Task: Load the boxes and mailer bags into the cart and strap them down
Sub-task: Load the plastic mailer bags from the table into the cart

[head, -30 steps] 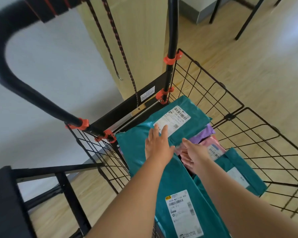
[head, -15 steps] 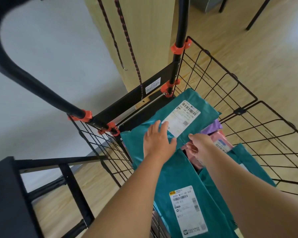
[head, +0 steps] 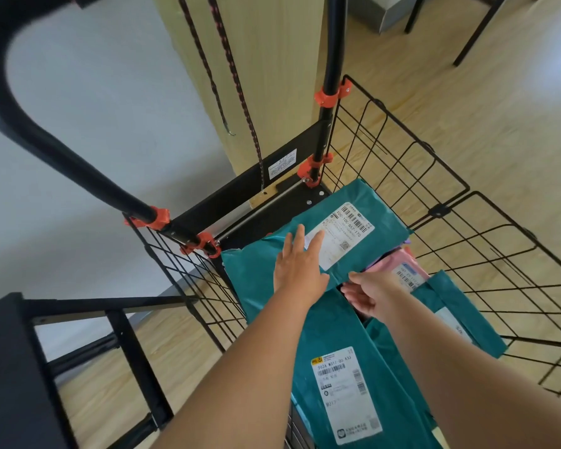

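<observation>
Mailer bag (head: 382,222) lies crosswise in cart (head: 438,210), left hand (head: 300,264) flat atop (right hand (head: 373,291) pinches edge).

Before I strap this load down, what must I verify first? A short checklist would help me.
1. Top teal mailer bag inside the wire cart: ok.
2. Left hand presses the bag flat: ok.
3. Right hand free for the strap: not ok, it pinches the bag's edge.
4. Bungee cord across the load: not ok, it hangs behind the cart.
5. Boxes loaded beneath the bags: cannot tell.
</observation>
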{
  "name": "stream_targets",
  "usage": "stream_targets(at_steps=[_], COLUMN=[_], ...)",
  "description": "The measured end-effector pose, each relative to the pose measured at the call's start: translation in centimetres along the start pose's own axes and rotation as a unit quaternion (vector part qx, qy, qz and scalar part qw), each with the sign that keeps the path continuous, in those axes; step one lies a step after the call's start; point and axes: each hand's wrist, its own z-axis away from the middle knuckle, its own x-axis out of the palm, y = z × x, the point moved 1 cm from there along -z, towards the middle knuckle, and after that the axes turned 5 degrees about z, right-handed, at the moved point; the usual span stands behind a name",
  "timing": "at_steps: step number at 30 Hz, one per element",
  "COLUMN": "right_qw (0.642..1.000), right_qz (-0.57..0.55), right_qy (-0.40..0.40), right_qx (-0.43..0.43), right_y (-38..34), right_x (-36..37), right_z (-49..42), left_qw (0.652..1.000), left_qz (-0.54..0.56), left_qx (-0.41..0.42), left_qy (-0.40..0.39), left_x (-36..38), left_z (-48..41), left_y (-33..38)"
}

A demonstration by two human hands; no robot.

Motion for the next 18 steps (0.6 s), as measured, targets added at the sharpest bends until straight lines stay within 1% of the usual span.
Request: stream_targets(at_steps=[3, 5, 7, 8, 10, 12, 15, 18], right_qw=[0.999, 0.999, 0.996, 0.989, 0.955, 0.915, 0.873, 0.829], right_qz=[0.017, 0.029, 0.054, 0.094, 0.204, 0.297, 0.38, 0.435], right_qy=[0.027, 0.035, 0.037, 0.05, 0.095, 0.118, 0.117, 0.147], right_qx=[-0.006, -0.028, -0.067, -0.104, -0.192, -0.248, -0.281, -0.319], right_y=[0.4, 0.3, 0.0, -0.1, -0.3, -0.3, 0.1, 0.5], right_x=[-0.6, -1.1, -1.4, -1.6, -1.9, -2.2, -2.4, -2.1], right_z=[0.4, 1.0, 2.0, 2.5, 3.8, 5.4, 7.5, 9.6], left_qw=[1.0, 1.0, 1.0, 1.0, 0.999, 0.999, 0.998, 0.997], left_qz=[0.001, 0.006, 0.005, 0.0, -0.013, -0.022, -0.028, -0.027], left_qx=[-0.005, -0.016, -0.026, -0.029, -0.034, -0.043, -0.06, -0.071], left_qy=[0.001, 0.0, -0.001, -0.002, -0.002, 0.0, 0.004, 0.016], left_x=[-0.4, -0.7, -1.2, -1.4, -1.9, -2.4, -3.2, -4.1], left_z=[0.3, 0.8, 1.5, 1.9, 2.8, 3.9, 5.9, 8.1], left_y=[0.2, 0.7, 1.2, 1.5, 1.8, 2.1, 2.5, 3.0])
